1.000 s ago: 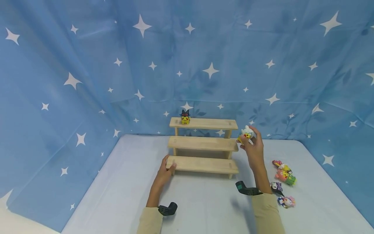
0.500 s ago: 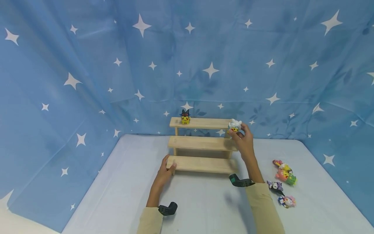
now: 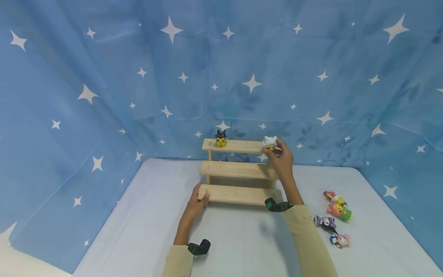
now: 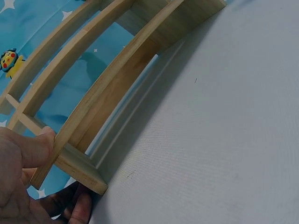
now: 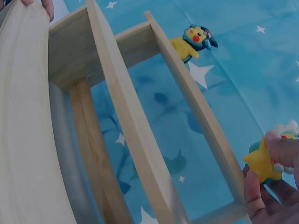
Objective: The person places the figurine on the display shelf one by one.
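A three-step wooden display shelf stands near the back of the table. My left hand grips the left end of its lowest step, thumb on top and fingers below in the left wrist view. My right hand pinches a yellow toy figure with a white fluffy hat at the right end of the top step. In the right wrist view, the figure's yellow body shows between thumb and fingers, right by the step's edge. Another yellow figure with a dark eared hat stands on the top step's left end.
Several colourful toy figures lie on the white table to the right, with a purple-and-white figure and a pink-and-blue one nearer. A blue star-patterned curtain hangs behind the shelf.
My right hand has carried the white-hatted figure left and up, from beside the middle step to the top step's right end. The left hand keeps its hold on the lowest step.
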Demonstrator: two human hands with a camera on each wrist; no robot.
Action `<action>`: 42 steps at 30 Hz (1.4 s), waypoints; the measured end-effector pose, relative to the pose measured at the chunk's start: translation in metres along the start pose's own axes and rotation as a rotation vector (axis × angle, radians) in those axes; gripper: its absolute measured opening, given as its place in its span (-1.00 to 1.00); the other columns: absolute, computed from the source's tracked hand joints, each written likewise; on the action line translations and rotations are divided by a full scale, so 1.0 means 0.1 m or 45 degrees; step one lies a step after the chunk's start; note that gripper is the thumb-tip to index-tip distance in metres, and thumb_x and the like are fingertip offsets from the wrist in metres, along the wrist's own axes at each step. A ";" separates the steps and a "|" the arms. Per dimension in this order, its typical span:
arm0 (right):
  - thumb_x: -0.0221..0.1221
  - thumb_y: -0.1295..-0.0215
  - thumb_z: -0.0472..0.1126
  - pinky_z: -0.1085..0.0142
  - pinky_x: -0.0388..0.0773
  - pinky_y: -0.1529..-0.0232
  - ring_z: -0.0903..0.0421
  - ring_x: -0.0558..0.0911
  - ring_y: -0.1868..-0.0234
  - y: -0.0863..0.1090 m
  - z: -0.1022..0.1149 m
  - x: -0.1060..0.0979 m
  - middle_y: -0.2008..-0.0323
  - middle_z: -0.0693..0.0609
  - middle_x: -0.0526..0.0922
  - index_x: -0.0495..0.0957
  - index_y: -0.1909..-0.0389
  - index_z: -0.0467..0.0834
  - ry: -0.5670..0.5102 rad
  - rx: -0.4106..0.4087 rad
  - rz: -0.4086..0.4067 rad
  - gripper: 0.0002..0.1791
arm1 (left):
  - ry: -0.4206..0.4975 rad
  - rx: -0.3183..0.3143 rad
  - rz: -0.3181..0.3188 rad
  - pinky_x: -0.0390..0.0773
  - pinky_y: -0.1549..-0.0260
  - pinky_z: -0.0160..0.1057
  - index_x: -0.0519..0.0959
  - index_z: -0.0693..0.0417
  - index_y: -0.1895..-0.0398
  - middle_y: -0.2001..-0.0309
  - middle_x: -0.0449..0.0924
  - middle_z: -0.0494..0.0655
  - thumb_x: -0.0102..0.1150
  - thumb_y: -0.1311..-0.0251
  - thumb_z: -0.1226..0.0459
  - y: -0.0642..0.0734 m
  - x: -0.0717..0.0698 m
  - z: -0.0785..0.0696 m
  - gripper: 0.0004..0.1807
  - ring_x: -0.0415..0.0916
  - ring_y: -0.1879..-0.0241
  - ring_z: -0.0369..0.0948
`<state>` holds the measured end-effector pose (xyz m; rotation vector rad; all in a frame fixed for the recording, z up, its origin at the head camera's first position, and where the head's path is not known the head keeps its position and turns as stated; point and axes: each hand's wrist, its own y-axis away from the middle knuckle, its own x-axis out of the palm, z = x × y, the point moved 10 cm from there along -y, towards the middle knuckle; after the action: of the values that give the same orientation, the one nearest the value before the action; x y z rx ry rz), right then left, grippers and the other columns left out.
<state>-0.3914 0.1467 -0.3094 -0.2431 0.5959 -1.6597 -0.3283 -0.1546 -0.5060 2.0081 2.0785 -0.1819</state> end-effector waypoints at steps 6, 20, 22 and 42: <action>0.29 -0.26 -0.30 0.67 0.50 0.39 -0.33 0.62 -0.01 -0.14 -0.27 0.10 -0.17 -0.40 0.49 0.31 -0.35 -0.32 0.024 0.006 -0.035 -0.35 | 0.017 -0.010 0.000 0.25 -0.24 0.30 -0.08 0.01 -0.55 -0.34 0.28 0.40 0.00 -0.45 0.08 0.02 0.00 0.01 -0.25 0.35 -0.28 0.25; 0.31 -0.26 -0.18 0.18 0.57 0.06 -0.16 0.66 -0.01 -0.27 -0.35 0.15 -0.09 -0.27 0.61 0.37 -0.34 -0.19 0.217 0.045 -0.189 -0.36 | -0.017 0.027 -0.016 0.27 -0.22 0.31 -0.05 0.02 -0.55 -0.30 0.34 0.41 0.01 -0.44 0.07 -0.02 -0.01 -0.03 -0.25 0.37 -0.27 0.25; 0.31 -0.27 -0.18 0.08 0.56 0.04 -0.17 0.66 0.00 -0.27 -0.35 0.15 -0.07 -0.28 0.62 0.37 -0.34 -0.20 0.226 0.043 -0.195 -0.37 | -0.018 0.026 -0.014 0.27 -0.21 0.31 -0.06 0.02 -0.55 -0.29 0.35 0.40 0.01 -0.44 0.07 -0.02 -0.01 -0.03 -0.25 0.38 -0.25 0.24; 0.34 -0.19 -0.31 -0.11 0.38 -0.03 -0.26 0.55 0.12 -0.23 -0.33 0.16 0.17 -0.38 0.61 0.36 -0.31 -0.33 0.401 -0.106 -0.220 -0.34 | -0.035 0.019 -0.018 0.32 -0.18 0.28 -0.05 0.03 -0.55 -0.26 0.37 0.40 0.01 -0.44 0.08 0.01 -0.01 -0.03 -0.26 0.43 -0.21 0.22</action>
<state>-0.4301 0.1409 -0.3284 -0.0949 0.9028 -1.8578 -0.3274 -0.1548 -0.5031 1.9881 2.0810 -0.2269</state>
